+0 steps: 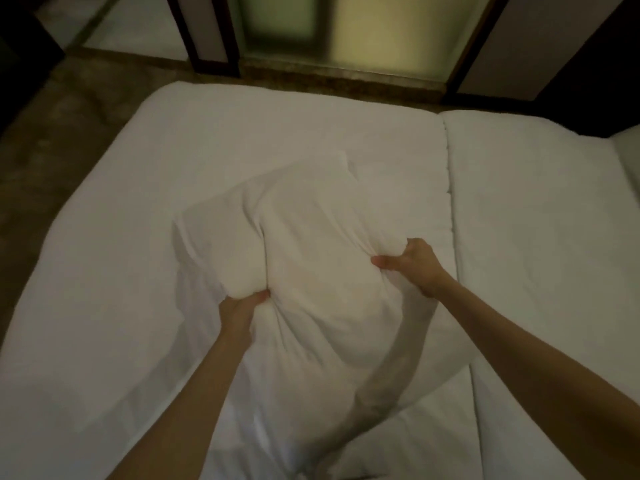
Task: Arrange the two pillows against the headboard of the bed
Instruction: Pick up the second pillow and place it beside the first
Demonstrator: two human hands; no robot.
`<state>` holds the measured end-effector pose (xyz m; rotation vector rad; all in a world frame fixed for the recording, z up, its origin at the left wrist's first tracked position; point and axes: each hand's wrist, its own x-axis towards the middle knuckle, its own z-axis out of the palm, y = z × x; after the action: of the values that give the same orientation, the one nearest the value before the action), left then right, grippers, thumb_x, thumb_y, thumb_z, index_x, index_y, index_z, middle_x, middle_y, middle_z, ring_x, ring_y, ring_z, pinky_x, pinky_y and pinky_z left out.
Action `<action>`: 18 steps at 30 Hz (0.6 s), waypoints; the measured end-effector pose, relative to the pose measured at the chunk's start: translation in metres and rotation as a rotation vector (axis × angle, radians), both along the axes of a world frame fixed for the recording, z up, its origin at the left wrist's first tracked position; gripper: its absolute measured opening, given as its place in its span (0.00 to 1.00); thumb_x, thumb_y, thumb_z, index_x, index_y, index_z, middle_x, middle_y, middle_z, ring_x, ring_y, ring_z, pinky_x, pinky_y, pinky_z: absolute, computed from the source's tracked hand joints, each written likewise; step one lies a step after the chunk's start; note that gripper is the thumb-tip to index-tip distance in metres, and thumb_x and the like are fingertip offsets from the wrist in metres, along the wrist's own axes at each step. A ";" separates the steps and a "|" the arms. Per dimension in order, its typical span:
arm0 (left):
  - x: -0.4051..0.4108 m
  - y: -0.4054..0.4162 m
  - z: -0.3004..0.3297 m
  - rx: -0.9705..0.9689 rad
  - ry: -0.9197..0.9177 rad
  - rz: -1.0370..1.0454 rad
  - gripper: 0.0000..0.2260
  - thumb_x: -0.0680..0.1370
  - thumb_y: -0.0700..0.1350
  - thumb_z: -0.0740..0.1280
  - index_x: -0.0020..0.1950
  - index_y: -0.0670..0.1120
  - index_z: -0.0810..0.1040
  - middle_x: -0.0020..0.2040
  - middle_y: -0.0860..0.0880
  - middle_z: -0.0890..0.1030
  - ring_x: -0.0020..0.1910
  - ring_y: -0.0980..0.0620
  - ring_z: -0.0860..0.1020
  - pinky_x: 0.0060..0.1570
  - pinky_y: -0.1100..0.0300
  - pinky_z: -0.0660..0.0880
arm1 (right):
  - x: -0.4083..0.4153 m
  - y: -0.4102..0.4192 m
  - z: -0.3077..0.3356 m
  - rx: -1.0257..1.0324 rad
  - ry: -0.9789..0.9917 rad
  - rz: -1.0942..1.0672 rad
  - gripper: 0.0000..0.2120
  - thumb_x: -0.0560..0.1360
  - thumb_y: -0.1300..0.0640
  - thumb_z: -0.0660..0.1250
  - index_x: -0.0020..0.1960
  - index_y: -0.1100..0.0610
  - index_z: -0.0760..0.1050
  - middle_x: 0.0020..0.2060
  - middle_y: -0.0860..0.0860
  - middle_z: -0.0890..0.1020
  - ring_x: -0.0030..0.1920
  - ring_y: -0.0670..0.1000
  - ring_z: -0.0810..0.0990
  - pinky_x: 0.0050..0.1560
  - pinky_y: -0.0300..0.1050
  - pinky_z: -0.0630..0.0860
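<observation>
One white pillow [311, 265] is held over the middle of the white bed [104, 271], bunched where it is gripped. My left hand [242, 308] clutches its lower left side. My right hand [412, 265] clutches its right side. Both arms reach forward from the bottom of the view. A second pillow may be the white shape at the far right edge [628, 150], but I cannot tell. No headboard shows in this view.
The bed has two white mattress sections with a seam [448, 174] running between them. Brown floor [45, 140] lies to the left and beyond the bed. Dark-framed glass panels [346, 32] stand behind the far edge.
</observation>
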<state>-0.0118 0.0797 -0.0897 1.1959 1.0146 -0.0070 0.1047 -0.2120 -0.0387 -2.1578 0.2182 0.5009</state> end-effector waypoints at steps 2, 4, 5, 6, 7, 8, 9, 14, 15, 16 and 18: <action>0.002 -0.018 0.011 -0.011 -0.046 -0.047 0.21 0.65 0.32 0.75 0.57 0.40 0.78 0.50 0.46 0.81 0.40 0.53 0.79 0.31 0.67 0.75 | -0.012 -0.026 0.013 0.014 -0.044 -0.041 0.17 0.59 0.49 0.81 0.39 0.57 0.80 0.37 0.52 0.84 0.39 0.53 0.82 0.37 0.46 0.78; 0.006 -0.039 0.021 -0.015 -0.074 -0.093 0.19 0.64 0.32 0.76 0.52 0.44 0.78 0.47 0.47 0.81 0.38 0.56 0.79 0.30 0.66 0.75 | -0.026 -0.056 0.026 0.018 -0.089 -0.094 0.16 0.59 0.50 0.81 0.38 0.58 0.79 0.36 0.51 0.83 0.37 0.52 0.82 0.35 0.44 0.77; 0.008 -0.049 0.025 -0.022 -0.085 -0.114 0.19 0.64 0.33 0.76 0.51 0.45 0.78 0.46 0.48 0.81 0.38 0.57 0.79 0.30 0.66 0.75 | -0.034 -0.070 0.031 0.017 -0.109 -0.121 0.14 0.60 0.50 0.80 0.36 0.56 0.78 0.34 0.49 0.82 0.35 0.49 0.81 0.31 0.39 0.76; 0.010 -0.064 0.030 -0.031 -0.099 -0.155 0.20 0.63 0.33 0.77 0.52 0.45 0.78 0.46 0.48 0.81 0.38 0.56 0.79 0.31 0.65 0.76 | -0.045 -0.089 0.039 0.022 -0.134 -0.156 0.13 0.60 0.50 0.80 0.35 0.53 0.77 0.33 0.46 0.81 0.34 0.46 0.80 0.27 0.33 0.73; 0.012 -0.077 0.034 -0.039 -0.108 -0.196 0.21 0.63 0.34 0.77 0.53 0.44 0.78 0.47 0.47 0.81 0.38 0.55 0.79 0.34 0.64 0.76 | -0.055 -0.105 0.045 0.025 -0.155 -0.190 0.13 0.61 0.50 0.80 0.34 0.53 0.77 0.32 0.45 0.81 0.32 0.44 0.79 0.25 0.31 0.71; 0.013 -0.090 0.038 -0.041 -0.120 -0.237 0.22 0.63 0.35 0.78 0.55 0.43 0.78 0.48 0.46 0.81 0.39 0.54 0.80 0.37 0.63 0.76 | -0.066 -0.122 0.050 0.023 -0.169 -0.220 0.12 0.61 0.51 0.80 0.34 0.53 0.77 0.31 0.44 0.81 0.31 0.42 0.78 0.24 0.31 0.71; 0.015 -0.104 0.043 -0.043 -0.135 -0.281 0.23 0.63 0.35 0.78 0.56 0.42 0.78 0.49 0.45 0.81 0.41 0.52 0.80 0.40 0.61 0.76 | -0.077 -0.139 0.055 0.021 -0.186 -0.255 0.12 0.62 0.51 0.79 0.34 0.54 0.77 0.31 0.44 0.81 0.30 0.42 0.78 0.25 0.32 0.72; 0.015 -0.174 0.067 -0.015 -0.212 -0.455 0.24 0.64 0.35 0.77 0.58 0.41 0.77 0.51 0.46 0.81 0.44 0.49 0.79 0.48 0.56 0.74 | -0.131 -0.215 0.074 0.048 -0.237 -0.405 0.11 0.62 0.52 0.79 0.34 0.54 0.79 0.30 0.45 0.82 0.29 0.43 0.81 0.27 0.36 0.74; 0.014 -0.187 0.072 0.000 -0.226 -0.479 0.24 0.64 0.35 0.77 0.58 0.41 0.77 0.51 0.46 0.80 0.43 0.50 0.79 0.46 0.57 0.74 | -0.140 -0.228 0.076 0.060 -0.249 -0.431 0.11 0.62 0.51 0.80 0.35 0.54 0.79 0.30 0.45 0.83 0.30 0.43 0.81 0.28 0.35 0.75; 0.011 -0.204 0.077 0.017 -0.247 -0.512 0.24 0.64 0.34 0.77 0.58 0.41 0.77 0.51 0.46 0.80 0.42 0.52 0.79 0.45 0.58 0.74 | -0.152 -0.245 0.078 0.067 -0.255 -0.459 0.11 0.61 0.51 0.80 0.35 0.53 0.79 0.31 0.44 0.83 0.30 0.42 0.81 0.29 0.36 0.75; 0.005 -0.235 0.085 0.040 -0.281 -0.577 0.23 0.64 0.34 0.77 0.58 0.42 0.77 0.50 0.47 0.80 0.41 0.53 0.79 0.44 0.60 0.74 | -0.175 -0.278 0.081 0.072 -0.278 -0.506 0.11 0.61 0.50 0.80 0.35 0.53 0.79 0.30 0.43 0.83 0.29 0.40 0.81 0.30 0.36 0.76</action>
<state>-0.0067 -0.1557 -0.0049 1.4458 0.4042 -0.2650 -0.0701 -0.4902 0.0421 -1.9764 0.5609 -0.0794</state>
